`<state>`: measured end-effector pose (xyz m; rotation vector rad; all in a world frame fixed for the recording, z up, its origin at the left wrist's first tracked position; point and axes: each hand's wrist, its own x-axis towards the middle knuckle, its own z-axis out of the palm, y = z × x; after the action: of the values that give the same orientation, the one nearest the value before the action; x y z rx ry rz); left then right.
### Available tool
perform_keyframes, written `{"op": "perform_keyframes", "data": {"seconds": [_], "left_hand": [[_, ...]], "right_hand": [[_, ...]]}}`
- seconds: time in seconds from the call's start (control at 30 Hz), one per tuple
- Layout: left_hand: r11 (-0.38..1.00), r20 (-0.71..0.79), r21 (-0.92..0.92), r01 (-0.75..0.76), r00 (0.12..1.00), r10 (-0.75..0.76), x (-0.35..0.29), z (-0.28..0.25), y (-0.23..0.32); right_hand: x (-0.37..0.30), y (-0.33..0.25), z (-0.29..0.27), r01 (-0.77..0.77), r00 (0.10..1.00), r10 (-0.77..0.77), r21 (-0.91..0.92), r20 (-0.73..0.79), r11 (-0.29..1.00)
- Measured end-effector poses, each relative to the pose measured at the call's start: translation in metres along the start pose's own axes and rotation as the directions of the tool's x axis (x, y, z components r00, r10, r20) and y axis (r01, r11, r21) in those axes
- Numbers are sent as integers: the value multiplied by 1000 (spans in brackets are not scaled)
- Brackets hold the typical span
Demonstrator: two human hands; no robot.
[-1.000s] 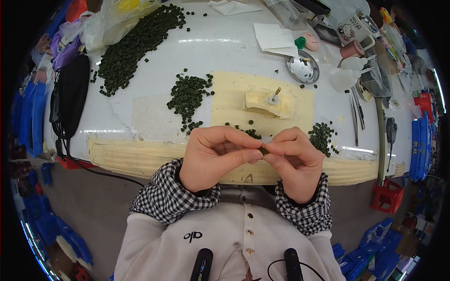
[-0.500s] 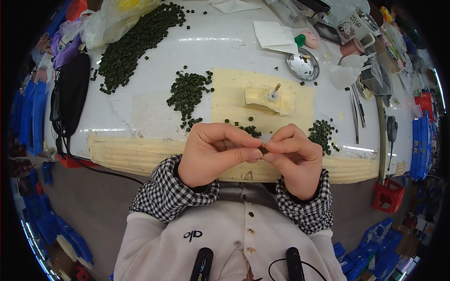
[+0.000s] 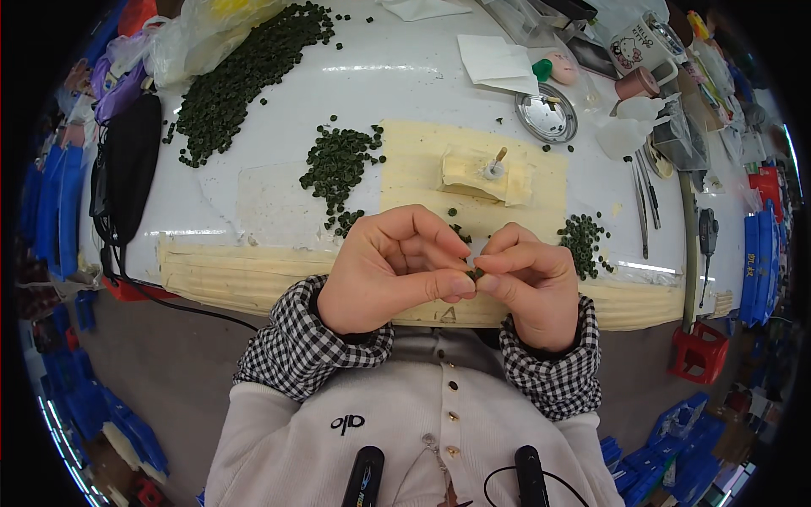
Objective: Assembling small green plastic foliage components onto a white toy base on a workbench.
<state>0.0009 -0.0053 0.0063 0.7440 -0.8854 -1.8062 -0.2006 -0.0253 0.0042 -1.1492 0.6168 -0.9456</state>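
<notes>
Just over the table's front edge my two hands meet at their fingertips around a small dark green part [image 3: 475, 275], mostly hidden by the fingers. My right hand [image 3: 532, 283] pinches it between thumb and index finger. My left hand [image 3: 384, 270] has its thumb against the same part, its index finger raised and its other fingers curled behind. Beyond the hands stands a yellow-taped block [image 3: 473, 176] with a short peg [image 3: 500, 156] upright on top. Small green parts lie in a heap [image 3: 581, 245] right of my right hand and in another heap [image 3: 338, 165] beyond my left hand.
A large pile of green parts [image 3: 236, 93] spreads at the far left beside plastic bags [image 3: 194, 42]. At the right are a round metal dish [image 3: 545, 118], white paper [image 3: 497, 63], tweezers [image 3: 640, 203] and a mug [image 3: 638, 51]. Yellow padding [image 3: 253, 270] lines the table's front edge.
My left index finger has lifted away from its thumb, opening a gap above the green part. My right hand has shifted only slightly, still pinching.
</notes>
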Motion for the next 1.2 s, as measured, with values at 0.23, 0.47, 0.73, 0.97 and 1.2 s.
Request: {"op": "perform_keyframes", "data": {"seconds": [0.23,0.47,0.73,0.97,1.2], "left_hand": [[1000,26,-2,-18,1000,18,1,-2,0],[995,-30,68,-72,997,74,0,-3,-4],[805,-63,490,-336,907,417,1,4,-3],[639,26,666,-385,868,496,2,2,-4],[756,-18,562,-336,909,417,2,1,-5]], "right_hand": [[-2,-2,-2,-15,1000,16,-92,19,996],[-3,-10,6,69,995,-89,-346,-42,936],[-3,-4,10,159,974,-218,-485,-66,860],[-2,-6,12,180,967,-248,-537,-56,824],[-2,-8,13,239,957,-289,-604,14,760]]}}
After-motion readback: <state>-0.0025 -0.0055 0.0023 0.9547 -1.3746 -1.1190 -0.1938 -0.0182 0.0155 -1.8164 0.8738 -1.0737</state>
